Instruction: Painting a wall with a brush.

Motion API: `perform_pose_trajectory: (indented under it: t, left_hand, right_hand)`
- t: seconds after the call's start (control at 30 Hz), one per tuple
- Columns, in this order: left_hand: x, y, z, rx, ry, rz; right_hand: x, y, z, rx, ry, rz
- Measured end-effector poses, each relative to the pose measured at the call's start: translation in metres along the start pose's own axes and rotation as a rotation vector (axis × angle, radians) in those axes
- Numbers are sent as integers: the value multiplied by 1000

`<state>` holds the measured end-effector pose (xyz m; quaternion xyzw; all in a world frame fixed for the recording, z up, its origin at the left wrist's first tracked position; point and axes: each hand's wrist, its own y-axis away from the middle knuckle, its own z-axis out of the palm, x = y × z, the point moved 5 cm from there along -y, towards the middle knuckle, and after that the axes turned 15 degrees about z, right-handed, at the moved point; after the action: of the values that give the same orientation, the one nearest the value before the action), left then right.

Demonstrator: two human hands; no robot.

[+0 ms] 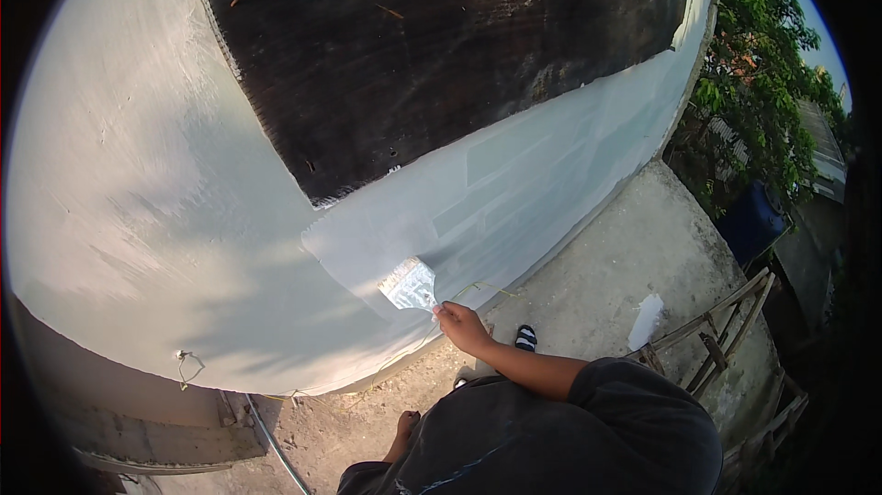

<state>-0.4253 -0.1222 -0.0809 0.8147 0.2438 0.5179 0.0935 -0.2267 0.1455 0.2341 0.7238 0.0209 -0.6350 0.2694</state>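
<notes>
Our left hand hangs low, holding nothing. Our right hand grips the brush, flat on the pale wall. We should push gently, keeping strokes even.

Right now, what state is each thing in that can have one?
Right hand: raised, grip closed on the paintbrush.
Paintbrush: bristles coated pale, pressed to the wall.
Left hand: hanging low, holding nothing visible.
Wall: lower part painted pale grey.
Dark panel: unpainted.
Wooden ladder: lying flat on the concrete.
Wire hook: sticking out from the wall's lower edge.
</notes>
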Motion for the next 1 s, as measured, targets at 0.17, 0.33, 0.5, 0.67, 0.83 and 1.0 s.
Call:
perform_pose_trajectory:
  t: [0.17,0.33,0.5,0.67,0.83,1.0]
  left_hand:
    - [-8,-6,4,21,26,38]
    - [-39,-10,16,12,16,-1]
    - [-44,-6,15,27,65,-37]
    - [-52,5,10,24,-18,-72]
    - [-24,11,2,43,108,4]
    - [-23,7,1,20,69,-8]
  right_hand:
    - [-17,23,2,6,116,-61]
    - [-76,29,18,14,67,-265]
    - [-61,11,22,15,110,-221]
    - [-13,9,22,83,250,-164]
    - [-29,20,8,135,291,-172]
    - [-66,18,9,129,335,-285]
